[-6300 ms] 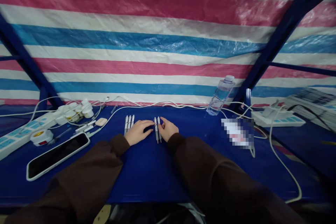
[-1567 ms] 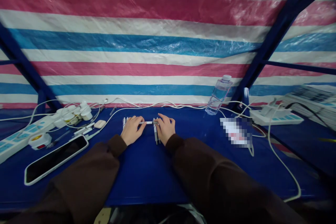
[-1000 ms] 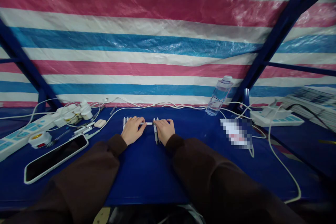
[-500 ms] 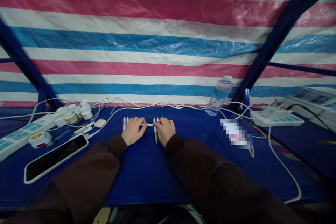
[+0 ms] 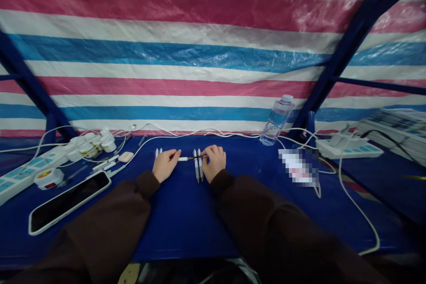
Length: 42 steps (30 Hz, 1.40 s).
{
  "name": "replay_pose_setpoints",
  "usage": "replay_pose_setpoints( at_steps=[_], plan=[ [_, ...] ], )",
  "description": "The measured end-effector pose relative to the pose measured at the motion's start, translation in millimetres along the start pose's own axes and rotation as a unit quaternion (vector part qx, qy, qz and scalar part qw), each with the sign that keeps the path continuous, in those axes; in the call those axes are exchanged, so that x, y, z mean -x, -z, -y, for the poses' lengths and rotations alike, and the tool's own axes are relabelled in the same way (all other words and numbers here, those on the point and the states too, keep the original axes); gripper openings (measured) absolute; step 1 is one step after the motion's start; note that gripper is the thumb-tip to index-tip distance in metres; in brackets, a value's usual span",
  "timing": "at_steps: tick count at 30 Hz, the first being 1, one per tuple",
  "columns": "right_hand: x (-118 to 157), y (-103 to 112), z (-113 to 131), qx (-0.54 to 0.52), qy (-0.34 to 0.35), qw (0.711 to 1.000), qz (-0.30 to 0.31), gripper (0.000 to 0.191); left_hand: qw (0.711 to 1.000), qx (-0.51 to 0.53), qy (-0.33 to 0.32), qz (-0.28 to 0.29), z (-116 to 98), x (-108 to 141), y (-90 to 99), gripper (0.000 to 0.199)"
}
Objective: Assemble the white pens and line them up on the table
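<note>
A wall of crinkled plastic sheeting (image 5: pixel 186 62), striped red, white and blue, rises behind a blue table (image 5: pixel 179 222). Slanting dark-blue beams, left (image 5: pixel 36 93) and right (image 5: pixel 351 44), frame it. Light glints off the creases (brightest toward the upper right).

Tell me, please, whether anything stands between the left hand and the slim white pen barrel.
Nothing visible does: the left hand pinches one end of the barrel. Two white-and-grey pens lie past the other.
</note>
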State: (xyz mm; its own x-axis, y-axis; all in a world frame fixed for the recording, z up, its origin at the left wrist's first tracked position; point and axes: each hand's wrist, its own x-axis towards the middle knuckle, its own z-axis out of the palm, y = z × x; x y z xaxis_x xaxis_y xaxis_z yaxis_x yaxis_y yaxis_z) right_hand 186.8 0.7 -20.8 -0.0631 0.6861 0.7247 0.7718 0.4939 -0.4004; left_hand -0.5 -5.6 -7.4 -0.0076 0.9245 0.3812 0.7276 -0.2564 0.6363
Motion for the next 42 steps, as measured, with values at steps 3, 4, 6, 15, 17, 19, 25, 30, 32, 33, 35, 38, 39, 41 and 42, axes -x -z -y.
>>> replay_pose_setpoints(
  at_steps=[3, 4, 6, 15, 17, 19, 25, 30, 32, 33, 35, 38, 39, 41, 42],
  plan=[
    [-1, -2, -2, -0.055, -0.060, 0.997, -0.004, 0.019, 0.987, 0.146, 0.059, 0.005, 5, -5, -2.5, 0.044],
    [-2, -4, -3, -0.077, -0.076, 0.994, -0.006, 0.018, 0.973, 0.212, 0.097, 0.007, 7, -7, -3.4, 0.044],
    [-2, -9, -7, -0.127, -0.101, 0.987, -0.012, 0.019, 0.932, 0.323, 0.164, 0.024, 10, -11, -4.6, 0.041],
    [-5, -38, -26, -0.350, -0.279, 0.894, -0.020, 0.034, 0.858, 0.475, 0.196, 0.025, 11, -17, -3.7, 0.022],
    [-7, -41, -27, -0.378, -0.311, 0.872, -0.033, 0.033, 0.853, 0.479, 0.205, 0.027, 11, -17, -3.1, 0.022],
    [-7, -42, -27, -0.399, -0.328, 0.855, -0.045, 0.033, 0.850, 0.481, 0.212, 0.033, 10, -17, -2.4, 0.022],
    [-6, -42, -27, -0.410, -0.326, 0.850, -0.053, 0.035, 0.850, 0.480, 0.211, 0.042, 8, -16, -0.8, 0.021],
    [-4, -43, -28, -0.420, -0.313, 0.850, -0.056, 0.031, 0.853, 0.476, 0.210, 0.046, 8, -16, -1.1, 0.021],
    [-4, -44, -29, -0.422, -0.309, 0.851, -0.056, 0.029, 0.854, 0.474, 0.210, 0.044, 8, -16, -1.1, 0.022],
    [-3, -44, -29, -0.422, -0.308, 0.851, -0.057, 0.028, 0.855, 0.473, 0.208, 0.042, 8, -16, -1.0, 0.022],
    [-3, -45, -30, -0.420, -0.306, 0.852, -0.061, 0.027, 0.856, 0.473, 0.204, 0.042, 8, -16, -0.7, 0.023],
    [-4, -46, -31, -0.418, -0.304, 0.854, -0.063, 0.025, 0.854, 0.479, 0.197, 0.047, 9, -15, -0.2, 0.025],
    [-5, -46, -31, -0.417, -0.300, 0.855, -0.062, 0.024, 0.852, 0.483, 0.195, 0.049, 9, -15, -0.1, 0.026],
    [-6, -44, -31, -0.415, -0.292, 0.860, -0.055, 0.021, 0.849, 0.490, 0.192, 0.049, 9, -15, 0.2, 0.027],
    [-6, -44, -31, -0.414, -0.289, 0.862, -0.052, 0.020, 0.848, 0.493, 0.190, 0.049, 9, -15, 0.2, 0.028]
  ],
)
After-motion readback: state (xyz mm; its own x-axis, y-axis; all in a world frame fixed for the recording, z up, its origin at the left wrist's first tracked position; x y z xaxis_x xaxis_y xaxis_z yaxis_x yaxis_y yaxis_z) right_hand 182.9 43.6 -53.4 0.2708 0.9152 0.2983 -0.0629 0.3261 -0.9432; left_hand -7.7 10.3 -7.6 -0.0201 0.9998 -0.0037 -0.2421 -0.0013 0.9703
